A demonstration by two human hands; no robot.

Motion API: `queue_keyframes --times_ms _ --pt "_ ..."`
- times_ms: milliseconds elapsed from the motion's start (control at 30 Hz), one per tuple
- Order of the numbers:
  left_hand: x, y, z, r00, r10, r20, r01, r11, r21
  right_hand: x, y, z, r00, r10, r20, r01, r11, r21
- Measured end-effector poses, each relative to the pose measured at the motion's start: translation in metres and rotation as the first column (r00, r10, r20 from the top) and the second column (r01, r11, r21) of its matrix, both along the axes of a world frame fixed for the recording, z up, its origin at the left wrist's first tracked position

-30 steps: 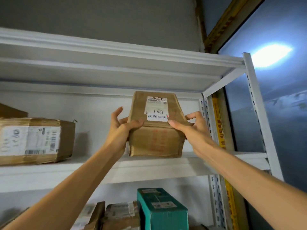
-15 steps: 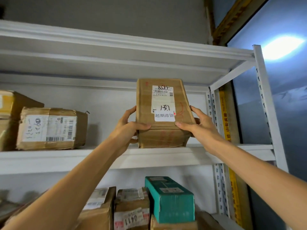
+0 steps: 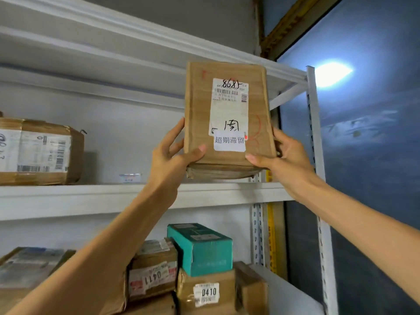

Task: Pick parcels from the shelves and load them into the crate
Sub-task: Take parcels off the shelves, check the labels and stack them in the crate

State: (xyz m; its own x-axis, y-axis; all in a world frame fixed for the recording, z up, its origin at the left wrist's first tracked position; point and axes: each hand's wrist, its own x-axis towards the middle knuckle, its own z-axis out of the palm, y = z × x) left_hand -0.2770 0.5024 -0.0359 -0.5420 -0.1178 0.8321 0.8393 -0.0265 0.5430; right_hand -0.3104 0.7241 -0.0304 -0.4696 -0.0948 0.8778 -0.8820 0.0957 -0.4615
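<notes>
Brown parcel was held upright in both hands at the upper shelf, label facing the camera, "8685" handwritten on top. Left hand gripped its left edge, thumb across the front; right hand gripped the right edge likewise. A taped parcel sat well to the left on the same shelf. Below, a teal box lay stacked on a carton marked 0410 — a carton marked 0411 just beside.

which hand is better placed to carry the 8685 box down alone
Left, probably. The left hand wraps the lower left edge of the box, thumb well across the front; the right hand pinches only the lower right corner.
</notes>
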Motion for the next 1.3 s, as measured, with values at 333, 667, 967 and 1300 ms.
queue_keyframes --times_ms 333,667,967,1300 --pt "-0.012 0.097 -0.067 0.836 -0.531 0.139 0.542 0.839 -0.053 0.105 0.087 -0.068 0.847 -0.512 0.143 0.521 0.853 -0.034" --pt "0.061 0.227 -0.167 0.554 -0.748 0.366 0.811 0.584 -0.033 0.270 0.156 -0.177 0.470 -0.827 0.309 0.855 0.513 0.075" --pt "0.133 0.299 -0.217 0.336 -0.802 0.494 0.932 0.360 -0.049 0.378 0.180 -0.229 0.223 -0.875 0.431 0.959 0.277 0.066" --pt "0.279 0.415 -0.333 0.038 -0.746 0.665 0.997 -0.014 -0.072 0.549 0.204 -0.344 -0.106 -0.768 0.632 0.994 -0.087 0.061"
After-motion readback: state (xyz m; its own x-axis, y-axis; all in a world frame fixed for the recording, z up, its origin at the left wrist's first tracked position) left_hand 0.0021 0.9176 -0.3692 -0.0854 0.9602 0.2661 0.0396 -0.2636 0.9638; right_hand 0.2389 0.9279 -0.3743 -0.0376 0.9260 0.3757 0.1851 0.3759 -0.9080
